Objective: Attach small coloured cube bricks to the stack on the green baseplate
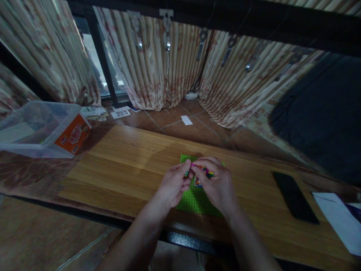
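Note:
My left hand and my right hand meet above a green studded baseplate. Between their fingertips is a small pink building brick, pinched by my right thumb and forefinger. My left hand is closed, its thumb close against the pink piece; a bit of teal brick shows between its fingers. Multicoloured bricks sit on the baseplate, partly hidden behind my right hand. The exact shapes of the held pieces are too small to make out.
The baseplate lies on a wooden table. At the left stands a clear plastic bin with an orange label. A black phone-like slab and a white paper lie at the right. Striped curtains hang behind.

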{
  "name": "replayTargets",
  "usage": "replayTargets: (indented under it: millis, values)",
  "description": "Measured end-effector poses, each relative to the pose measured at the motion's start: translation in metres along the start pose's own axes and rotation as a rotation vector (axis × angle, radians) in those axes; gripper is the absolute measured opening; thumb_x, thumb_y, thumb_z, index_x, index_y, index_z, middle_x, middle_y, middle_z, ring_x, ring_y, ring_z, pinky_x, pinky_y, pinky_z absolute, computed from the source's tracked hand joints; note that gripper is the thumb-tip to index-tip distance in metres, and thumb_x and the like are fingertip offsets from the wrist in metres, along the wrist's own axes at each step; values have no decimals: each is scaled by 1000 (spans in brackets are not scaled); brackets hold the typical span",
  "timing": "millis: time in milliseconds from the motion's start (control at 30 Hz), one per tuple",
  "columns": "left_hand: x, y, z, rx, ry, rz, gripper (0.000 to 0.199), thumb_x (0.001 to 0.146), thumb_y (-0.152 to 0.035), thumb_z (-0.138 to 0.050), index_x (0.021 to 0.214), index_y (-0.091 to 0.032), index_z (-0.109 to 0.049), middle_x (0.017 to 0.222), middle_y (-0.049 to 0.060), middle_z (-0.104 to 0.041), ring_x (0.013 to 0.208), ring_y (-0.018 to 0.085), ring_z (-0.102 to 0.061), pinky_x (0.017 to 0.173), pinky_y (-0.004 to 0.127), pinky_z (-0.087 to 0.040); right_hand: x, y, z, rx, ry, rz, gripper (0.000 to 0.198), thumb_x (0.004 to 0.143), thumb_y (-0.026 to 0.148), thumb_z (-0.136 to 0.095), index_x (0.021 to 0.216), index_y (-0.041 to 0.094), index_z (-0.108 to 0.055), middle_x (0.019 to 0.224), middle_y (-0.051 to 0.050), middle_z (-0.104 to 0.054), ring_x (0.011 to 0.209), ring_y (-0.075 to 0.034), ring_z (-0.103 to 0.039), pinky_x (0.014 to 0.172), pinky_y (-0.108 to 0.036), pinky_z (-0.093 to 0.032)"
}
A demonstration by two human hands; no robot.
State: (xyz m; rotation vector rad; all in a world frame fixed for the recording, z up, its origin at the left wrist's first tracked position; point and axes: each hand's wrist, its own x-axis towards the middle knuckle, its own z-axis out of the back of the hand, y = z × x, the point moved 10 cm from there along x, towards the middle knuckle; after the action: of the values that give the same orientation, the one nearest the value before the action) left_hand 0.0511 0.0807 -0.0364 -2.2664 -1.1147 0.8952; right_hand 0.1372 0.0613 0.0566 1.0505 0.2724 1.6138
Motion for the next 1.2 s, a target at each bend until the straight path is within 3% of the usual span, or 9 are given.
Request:
replayTargets:
  millis: [200,400,600,800,900,1033,1200]
  values:
    - [-3,1,-7,-85,80,49,31,66,-32,-81,75,-12,-58,61,-5,-47,42,-2,-24,35,10,-12,-4,-10,6,89,-140,-33,7,85,24,-66,88,26,-71,94,-2,-69,92,-20,-63,84,-38,-49]
    - [-4,0,-6,-45,78,53,33,66,-35,-81,73,-12,-59,62,-6,-45,42,-2,-24,36,11,-12,-2,-15,3,225,-70,-63,10,88,28,-62,90,27,-72,99,-3,-69,97,-21,-64,87,-38,-50]
    - [-4,2,-11,-1,113,57,33,70,-39,-78,75,-12,-59,61,-6,-45,41,-2,-23,35,12,-11,-1,-22,-11,431,98,-148,16,91,30,-58,95,27,-73,98,-4,-70,97,-20,-64,87,-36,-50]
    - [-2,1,-9,12,82,25,34,71,-40,-77,71,-12,-58,60,-6,-44,41,-2,-22,36,13,-10,2,-25,-7,534,94,-209,10,84,29,-66,89,26,-75,92,-2,-71,89,-19,-65,83,-35,-52]
    - [-1,-1,-3,7,32,14,33,70,-39,-78,74,-11,-61,61,-6,-44,41,-2,-23,36,13,-10,3,-37,9,468,6,-223,9,82,30,-69,87,27,-75,91,-3,-72,86,-19,-66,79,-35,-54]
    - [0,-3,7,-8,-34,3,31,69,-37,-78,77,-10,-64,60,-6,-43,42,-1,-25,37,13,-11,3,-55,37,125,-122,-169,12,83,33,-67,87,26,-76,97,-5,-70,92,-22,-65,84,-38,-52]
    - [1,-3,10,-12,-59,1,27,71,-34,-77,76,-10,-64,61,-5,-44,42,-2,-25,37,13,-12,4,-56,27,-97,-50,-65,16,87,32,-62,90,26,-76,101,-7,-65,97,-23,-62,88,-41,-49]
